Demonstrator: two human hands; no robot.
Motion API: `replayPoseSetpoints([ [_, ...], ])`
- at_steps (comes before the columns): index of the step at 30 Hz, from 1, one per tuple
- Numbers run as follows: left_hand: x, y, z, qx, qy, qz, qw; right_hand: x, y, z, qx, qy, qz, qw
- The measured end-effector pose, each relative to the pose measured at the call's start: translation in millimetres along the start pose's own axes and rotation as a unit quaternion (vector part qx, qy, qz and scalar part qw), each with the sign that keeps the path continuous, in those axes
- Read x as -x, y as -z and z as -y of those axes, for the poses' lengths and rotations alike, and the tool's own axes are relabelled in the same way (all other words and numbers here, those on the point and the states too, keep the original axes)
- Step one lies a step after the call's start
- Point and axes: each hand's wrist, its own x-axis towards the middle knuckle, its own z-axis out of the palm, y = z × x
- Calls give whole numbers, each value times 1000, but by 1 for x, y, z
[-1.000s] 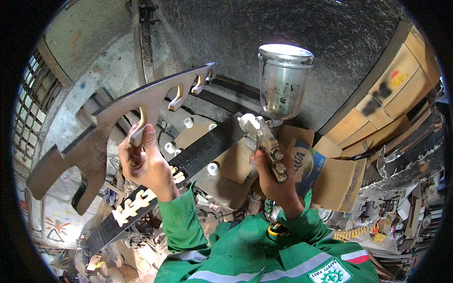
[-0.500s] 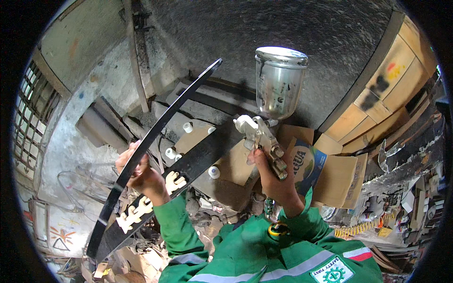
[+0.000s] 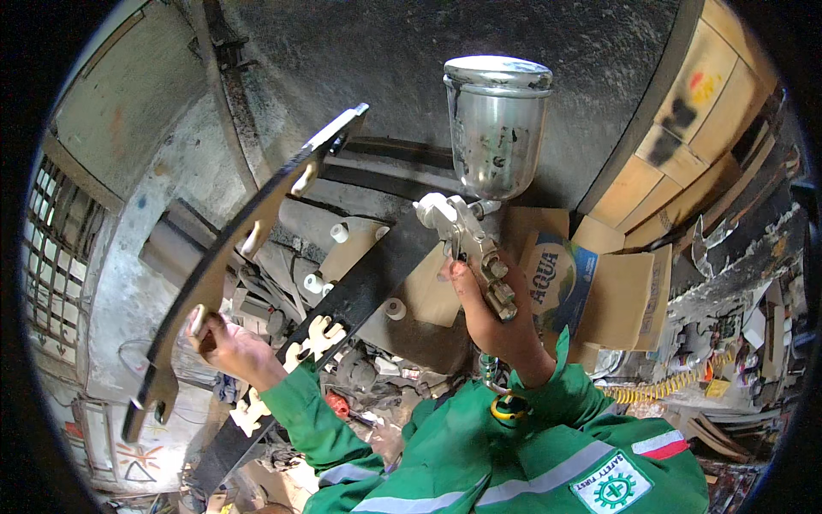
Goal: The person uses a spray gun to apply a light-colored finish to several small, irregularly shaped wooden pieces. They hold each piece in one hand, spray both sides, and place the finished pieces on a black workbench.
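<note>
**Flat cut-out panel held up edge-on, spray gun raised beside it**

At the left of the frame, the left hand [image 3: 224, 341] is gripping a long, flat, dark panel [image 3: 248, 248] with notched cut-outs along one edge. The fingers are closing round its lower part, and the piece is running up and to the right, its light-coloured tip reaching the upper middle of the frame. It is being held clear of everything below, tilted so that mostly its thin edge and a narrow strip of one face are showing; a grip near one end seems to be leaving most of its length free of fingers.

Below it, in the lower middle, a long dark board [image 3: 342, 308] is lying slantwise on the cluttered worktop [image 3: 411, 325], with pale cut-out shapes [image 3: 312, 334] and small white cylinders [image 3: 340, 232] resting on and beside it, apparently laid flat and spaced apart.

Right of centre, the right hand [image 3: 492, 321] is wrapping tightly round the handle of a metal spray gun [image 3: 467, 240], one finger lying at the trigger. The gun's shiny cup [image 3: 497, 128] is standing upright on top, lid on, which is keeping whatever it holds from spilling. The nozzle is pointing left, toward the panel but well apart from it. A yellow fitting [image 3: 507, 407] is sitting beneath the grip, near the green sleeve.

Flattened cardboard boxes [image 3: 616, 291] are lying at the right, probably as a cover over the surface.
</note>
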Motion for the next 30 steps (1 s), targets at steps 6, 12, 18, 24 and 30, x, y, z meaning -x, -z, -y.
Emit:
replayPoseSetpoints([
  [6,-16,43,32,85,217,-125,964,4,1,14,26,22,20,999],
  [12,19,63,53,192,405,-234,863,5,-7,28,35,43,28,998],
  [18,83,57,66,326,667,-341,577,5,-12,41,41,46,51,997],
  [24,118,40,76,322,675,-349,565,2,-14,45,17,45,50,998],
  [30,114,35,63,350,658,-326,581,-3,-27,28,56,76,78,992],
])
